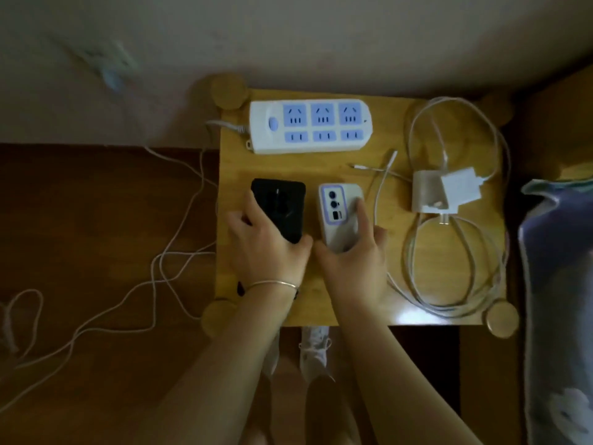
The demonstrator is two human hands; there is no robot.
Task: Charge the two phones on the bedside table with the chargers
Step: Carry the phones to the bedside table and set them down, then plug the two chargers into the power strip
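Note:
A black phone [282, 203] and a pale phone [338, 210] with a purple camera frame lie face down side by side on the wooden bedside table [394, 252]. My left hand [266, 245] grips the black phone's near end. My right hand [356, 258] holds the pale phone, one finger stretched along its right edge. Two white charger bricks [446, 191] with looped white cables [455, 268] rest on the table's right part, their loose cable plugs [385, 165] pointing left. A white power strip [309, 125] with blue sockets lies along the far edge.
The strip's white cord [179, 239] trails off the table's left side and winds across the dark wooden floor. A bed with patterned bedding [558, 284] borders the table on the right. A wall [288, 36] rises just behind it. My white shoes [316, 351] show below the near edge.

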